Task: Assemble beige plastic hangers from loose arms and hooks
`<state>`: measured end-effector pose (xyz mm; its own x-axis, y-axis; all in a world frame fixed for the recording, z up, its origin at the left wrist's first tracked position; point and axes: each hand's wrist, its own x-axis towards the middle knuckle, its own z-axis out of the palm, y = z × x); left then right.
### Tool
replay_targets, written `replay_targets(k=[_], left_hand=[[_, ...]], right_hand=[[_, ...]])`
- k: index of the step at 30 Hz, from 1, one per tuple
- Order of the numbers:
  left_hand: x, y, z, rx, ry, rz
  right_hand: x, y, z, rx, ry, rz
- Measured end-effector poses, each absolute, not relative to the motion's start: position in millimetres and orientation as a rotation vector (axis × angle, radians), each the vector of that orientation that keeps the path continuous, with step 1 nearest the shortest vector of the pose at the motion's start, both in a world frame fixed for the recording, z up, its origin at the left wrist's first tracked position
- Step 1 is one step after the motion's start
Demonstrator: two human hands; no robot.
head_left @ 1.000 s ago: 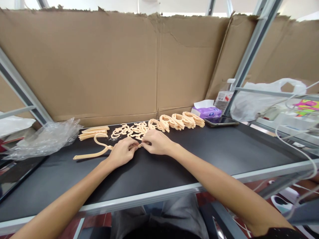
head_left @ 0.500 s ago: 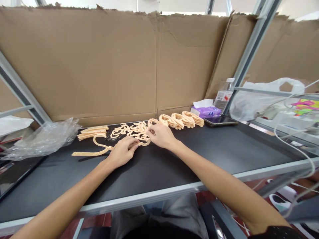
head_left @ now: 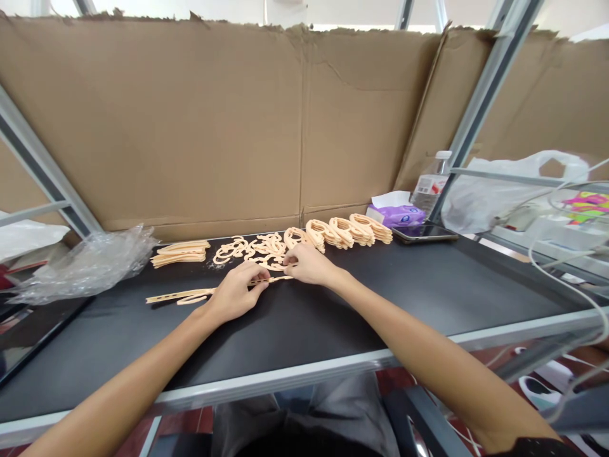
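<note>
My left hand [head_left: 238, 291] is closed around the middle of a peach plastic folding hanger [head_left: 178, 296], held low over the dark tabletop. A long slotted arm and a shorter curved piece stick out to its left. My right hand [head_left: 310, 263] pinches the slim right end of the same hanger; the fingers hide part of it. Just behind both hands lies a loose pile of small curved hook pieces [head_left: 231, 249]. Flat long strips [head_left: 183, 252] are stacked to the left of that pile. Rows of stacked oval loop pieces [head_left: 339, 232] stand to the right.
Crumpled clear plastic [head_left: 99, 260] lies at the left. At the back right are a purple tissue pack [head_left: 397, 214], a phone [head_left: 425, 233] and a water bottle [head_left: 431, 184]. A cardboard wall [head_left: 190, 127] closes off the back. White cables [head_left: 566, 273] hang at the right.
The hanger has turned between my hands: its spread curved piece now lies close along the slotted arm. My right hand has moved slightly right, and the view has shifted a little.
</note>
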<state>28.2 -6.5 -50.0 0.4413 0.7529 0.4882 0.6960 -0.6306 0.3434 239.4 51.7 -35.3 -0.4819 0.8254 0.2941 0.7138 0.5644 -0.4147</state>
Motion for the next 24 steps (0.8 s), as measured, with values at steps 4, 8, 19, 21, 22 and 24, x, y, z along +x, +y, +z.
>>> replay_targets(k=[4, 8, 19, 21, 22, 24], left_hand=[[28.5, -6.0, -50.0, 2.588, 1.288, 0.951], [29.7, -7.5, -48.4, 2.549, 1.275, 0.965], [30.2, -8.1, -48.2, 2.738, 1.234, 1.007], [29.7, -7.5, -48.9, 2.742, 1.219, 1.012], [29.6, -7.6, -49.0, 2.735, 1.206, 1.018], [29.9, -8.6, -48.6, 2.716, 1.185, 1.031]], right_hand=[[238.8, 51.3, -34.3, -1.198, -2.356, 0.33], [237.5, 51.9, -34.0, -1.077, -2.25, 0.174], [225.9, 37.5, -29.9, -0.9, -1.952, 0.547], [224.4, 35.5, -29.5, -0.889, -1.903, 0.644], [223.8, 35.0, -29.2, -0.871, -1.874, 0.694], [223.2, 34.5, -28.5, -0.832, -1.802, 0.785]])
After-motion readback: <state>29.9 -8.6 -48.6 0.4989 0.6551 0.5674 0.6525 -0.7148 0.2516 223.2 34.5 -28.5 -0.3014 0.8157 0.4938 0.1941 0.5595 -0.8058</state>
